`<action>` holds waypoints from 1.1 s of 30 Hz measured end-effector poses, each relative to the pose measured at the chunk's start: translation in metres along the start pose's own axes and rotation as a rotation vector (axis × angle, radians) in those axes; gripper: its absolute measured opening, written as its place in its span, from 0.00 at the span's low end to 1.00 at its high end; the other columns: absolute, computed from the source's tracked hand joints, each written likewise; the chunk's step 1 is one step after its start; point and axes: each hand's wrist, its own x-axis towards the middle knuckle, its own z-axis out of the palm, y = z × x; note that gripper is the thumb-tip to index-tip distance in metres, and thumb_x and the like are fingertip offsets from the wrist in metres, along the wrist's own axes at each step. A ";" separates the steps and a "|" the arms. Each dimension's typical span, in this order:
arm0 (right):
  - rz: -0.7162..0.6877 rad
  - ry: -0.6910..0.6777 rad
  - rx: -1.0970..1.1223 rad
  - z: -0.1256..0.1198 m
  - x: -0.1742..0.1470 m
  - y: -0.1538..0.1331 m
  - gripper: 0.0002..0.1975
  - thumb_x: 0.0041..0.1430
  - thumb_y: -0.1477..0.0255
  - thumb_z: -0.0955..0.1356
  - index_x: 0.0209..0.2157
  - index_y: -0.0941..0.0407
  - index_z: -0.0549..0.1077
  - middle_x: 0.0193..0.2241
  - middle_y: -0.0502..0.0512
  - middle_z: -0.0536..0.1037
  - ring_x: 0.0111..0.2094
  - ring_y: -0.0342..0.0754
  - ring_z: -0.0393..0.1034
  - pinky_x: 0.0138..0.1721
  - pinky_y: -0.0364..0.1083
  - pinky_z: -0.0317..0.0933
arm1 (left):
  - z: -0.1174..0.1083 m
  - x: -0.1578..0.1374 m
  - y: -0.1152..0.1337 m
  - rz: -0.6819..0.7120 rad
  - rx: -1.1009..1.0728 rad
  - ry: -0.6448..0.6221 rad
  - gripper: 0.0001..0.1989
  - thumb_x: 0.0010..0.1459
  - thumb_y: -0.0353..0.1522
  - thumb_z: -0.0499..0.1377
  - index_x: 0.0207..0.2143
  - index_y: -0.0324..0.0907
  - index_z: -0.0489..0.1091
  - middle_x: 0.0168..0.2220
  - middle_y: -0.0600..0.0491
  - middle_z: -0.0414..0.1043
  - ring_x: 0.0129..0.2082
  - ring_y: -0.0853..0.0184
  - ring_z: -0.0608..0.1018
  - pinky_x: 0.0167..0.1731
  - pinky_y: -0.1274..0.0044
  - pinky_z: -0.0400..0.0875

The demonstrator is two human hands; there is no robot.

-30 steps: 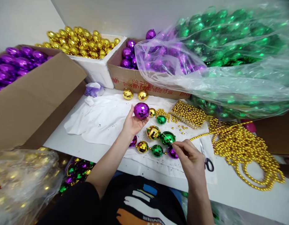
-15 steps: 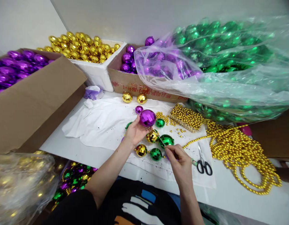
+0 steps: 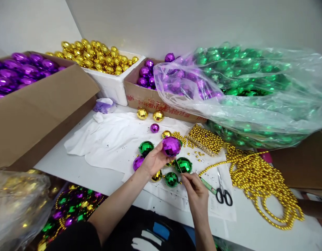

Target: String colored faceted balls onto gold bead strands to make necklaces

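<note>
One purple ball [image 3: 171, 146] above white cloth [image 3: 105, 143], pale table [image 3: 72, 167], grey wall [image 3: 150, 24]

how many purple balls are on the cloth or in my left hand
3 visible: a large purple ball in your left hand, a smaller purple ball beyond it on the white cloth, a third purple ball near a green ball. Others may be hidden.

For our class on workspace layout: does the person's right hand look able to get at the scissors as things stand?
Probably yes: the scissors lie uncovered near the right hand, with only a flat green item between. Its fingers pinch a thin needle or thread, which may need releasing first.
</note>
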 end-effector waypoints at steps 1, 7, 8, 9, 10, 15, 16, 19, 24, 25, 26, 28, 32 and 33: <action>-0.001 -0.005 -0.001 0.000 0.000 0.000 0.11 0.59 0.62 0.70 0.32 0.55 0.79 0.27 0.51 0.73 0.30 0.47 0.67 0.32 0.45 0.61 | 0.000 0.000 0.001 -0.002 0.004 0.007 0.11 0.61 0.36 0.60 0.45 0.40 0.73 0.45 0.45 0.78 0.43 0.62 0.79 0.39 0.71 0.76; -0.022 -0.007 -0.013 0.003 0.001 -0.002 0.11 0.61 0.63 0.69 0.32 0.56 0.78 0.27 0.51 0.72 0.30 0.46 0.67 0.31 0.44 0.60 | -0.001 -0.002 0.001 0.038 0.029 0.030 0.16 0.63 0.38 0.59 0.50 0.40 0.72 0.46 0.45 0.78 0.41 0.63 0.80 0.39 0.73 0.77; -0.041 0.013 -0.027 0.004 0.002 -0.005 0.11 0.61 0.64 0.69 0.31 0.56 0.78 0.26 0.50 0.71 0.29 0.46 0.66 0.30 0.44 0.59 | 0.000 -0.001 0.002 0.044 0.041 0.037 0.16 0.63 0.38 0.59 0.51 0.40 0.71 0.45 0.45 0.78 0.40 0.62 0.80 0.38 0.73 0.77; -0.064 0.036 -0.046 0.005 0.003 -0.007 0.11 0.61 0.64 0.69 0.31 0.57 0.78 0.25 0.50 0.71 0.28 0.45 0.65 0.29 0.44 0.58 | 0.001 -0.001 0.002 0.044 0.056 0.044 0.18 0.64 0.39 0.58 0.51 0.39 0.70 0.43 0.45 0.79 0.39 0.62 0.81 0.37 0.73 0.77; -0.089 0.063 -0.068 0.007 0.004 -0.011 0.10 0.61 0.65 0.69 0.30 0.57 0.78 0.25 0.49 0.70 0.27 0.44 0.64 0.28 0.43 0.58 | 0.002 -0.001 0.003 0.038 0.072 0.050 0.19 0.64 0.40 0.57 0.52 0.38 0.70 0.41 0.44 0.79 0.38 0.62 0.81 0.36 0.73 0.77; -0.228 0.297 -0.113 0.015 0.012 -0.033 0.06 0.62 0.71 0.69 0.32 0.57 0.77 0.25 0.48 0.68 0.25 0.41 0.62 0.26 0.42 0.57 | 0.009 0.001 0.006 -0.020 0.080 0.087 0.23 0.66 0.45 0.54 0.52 0.36 0.69 0.37 0.42 0.80 0.34 0.61 0.82 0.30 0.76 0.77; -0.263 0.351 -0.099 0.016 0.014 -0.037 0.05 0.61 0.72 0.70 0.32 0.57 0.77 0.25 0.49 0.69 0.26 0.41 0.63 0.26 0.42 0.57 | 0.010 0.001 0.006 -0.040 0.070 0.096 0.24 0.65 0.46 0.53 0.51 0.35 0.70 0.36 0.42 0.79 0.33 0.61 0.82 0.29 0.77 0.77; -0.385 0.436 -0.053 0.019 0.020 -0.047 0.02 0.60 0.75 0.70 0.33 0.56 0.77 0.29 0.51 0.73 0.30 0.43 0.69 0.28 0.42 0.61 | 0.014 0.001 0.005 -0.096 0.041 0.121 0.23 0.65 0.46 0.54 0.49 0.35 0.69 0.35 0.43 0.79 0.30 0.62 0.82 0.28 0.77 0.77; -0.625 0.387 -0.140 0.022 0.021 -0.056 0.10 0.60 0.82 0.68 0.41 0.54 0.77 0.33 0.53 0.80 0.34 0.45 0.75 0.34 0.45 0.70 | 0.020 -0.002 0.007 -0.157 0.016 0.156 0.24 0.66 0.46 0.51 0.47 0.33 0.70 0.32 0.43 0.79 0.29 0.61 0.82 0.29 0.74 0.78; -0.671 0.384 -0.183 0.022 0.020 -0.057 0.12 0.60 0.82 0.68 0.42 0.54 0.76 0.34 0.53 0.80 0.35 0.45 0.76 0.36 0.45 0.70 | 0.021 -0.002 0.008 -0.170 0.006 0.157 0.25 0.66 0.46 0.51 0.47 0.33 0.70 0.32 0.43 0.79 0.29 0.61 0.82 0.29 0.74 0.79; -0.711 0.386 -0.225 0.023 0.020 -0.059 0.13 0.60 0.83 0.68 0.43 0.54 0.76 0.36 0.54 0.81 0.36 0.45 0.76 0.37 0.45 0.71 | 0.022 -0.002 0.008 -0.182 -0.006 0.156 0.25 0.67 0.47 0.50 0.47 0.32 0.70 0.32 0.42 0.79 0.29 0.61 0.82 0.30 0.74 0.79; -0.767 0.390 -0.282 0.024 0.022 -0.064 0.14 0.60 0.84 0.67 0.45 0.55 0.75 0.38 0.57 0.81 0.38 0.46 0.77 0.38 0.45 0.71 | 0.023 -0.002 0.010 -0.199 -0.030 0.153 0.27 0.67 0.47 0.48 0.49 0.31 0.70 0.33 0.41 0.79 0.29 0.61 0.82 0.30 0.73 0.79; -0.798 0.373 -0.276 0.028 0.028 -0.074 0.14 0.61 0.85 0.66 0.45 0.57 0.73 0.39 0.59 0.81 0.42 0.47 0.77 0.40 0.45 0.71 | 0.025 -0.003 0.013 -0.189 -0.054 0.142 0.30 0.68 0.47 0.45 0.52 0.30 0.69 0.35 0.39 0.79 0.31 0.61 0.82 0.31 0.73 0.79; -0.794 0.368 -0.269 0.029 0.029 -0.077 0.13 0.62 0.85 0.65 0.45 0.57 0.73 0.38 0.58 0.81 0.42 0.47 0.77 0.41 0.46 0.71 | 0.025 -0.004 0.014 -0.183 -0.056 0.142 0.30 0.68 0.48 0.45 0.52 0.30 0.69 0.36 0.39 0.79 0.31 0.61 0.82 0.31 0.73 0.78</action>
